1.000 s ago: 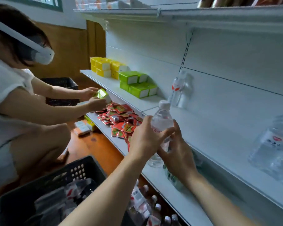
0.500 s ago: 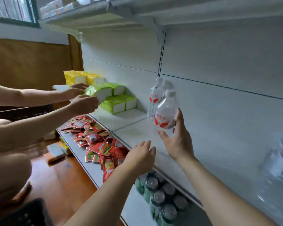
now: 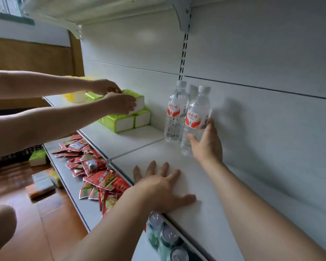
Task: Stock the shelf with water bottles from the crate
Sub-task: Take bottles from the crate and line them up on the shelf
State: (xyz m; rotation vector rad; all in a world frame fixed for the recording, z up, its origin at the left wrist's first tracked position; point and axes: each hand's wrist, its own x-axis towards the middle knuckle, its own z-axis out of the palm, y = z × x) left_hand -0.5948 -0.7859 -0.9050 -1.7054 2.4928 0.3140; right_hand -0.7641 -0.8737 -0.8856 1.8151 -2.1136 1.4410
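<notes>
the front water bottle and the rear water bottle each carry a red-and-white label printed with the red characters 娃哈哈, while the print on the red snack packets is too blurred to read.

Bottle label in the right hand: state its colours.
Red and white, on the clear water bottle the right hand grips; head view.

The shelf looks like matt white painted metal. Both water bottles are clear glossy plastic with shiny labels. Red snack packets gleam like foil; cans, blurred, seem metal. The floor is polished wood.
</notes>
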